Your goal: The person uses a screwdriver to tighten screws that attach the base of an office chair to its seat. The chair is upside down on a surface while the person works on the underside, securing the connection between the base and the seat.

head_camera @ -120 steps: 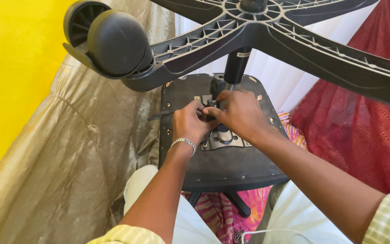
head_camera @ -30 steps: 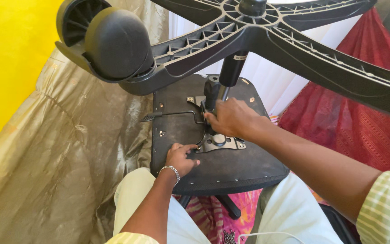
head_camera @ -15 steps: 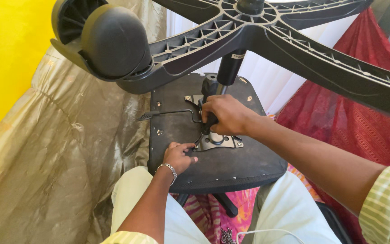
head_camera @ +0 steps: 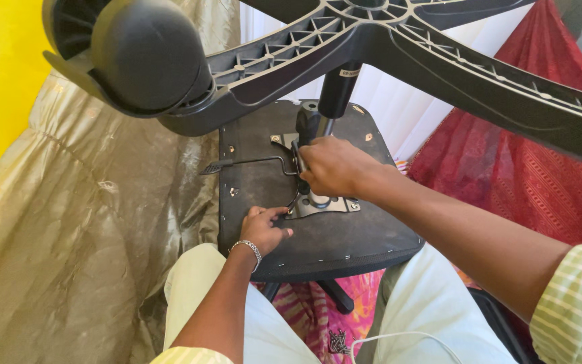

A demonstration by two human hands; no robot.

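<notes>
An office chair lies upside down on my lap, its black seat underside (head_camera: 331, 236) facing up. The star base (head_camera: 399, 47) and a black caster wheel (head_camera: 143, 54) loom close at the top. My right hand (head_camera: 331, 165) is closed around the metal tilt mechanism (head_camera: 325, 202) at the foot of the gas column (head_camera: 337, 91). My left hand (head_camera: 264, 228), with a metal bracelet on the wrist, pinches something small at the plate's front left corner; I cannot tell what. A thin lever (head_camera: 244, 163) sticks out to the left.
A beige plastic sheet (head_camera: 82, 236) covers the left side below a yellow wall (head_camera: 1, 74). Red patterned cloth (head_camera: 520, 162) hangs at the right, white cloth (head_camera: 399, 108) behind the seat. A white cable (head_camera: 399, 337) runs over my light trousers.
Four seconds ago both hands worked together at the mechanism. My left hand has since dropped to the plate's front left corner, while the right stays on the mechanism. The view has shifted slightly.
</notes>
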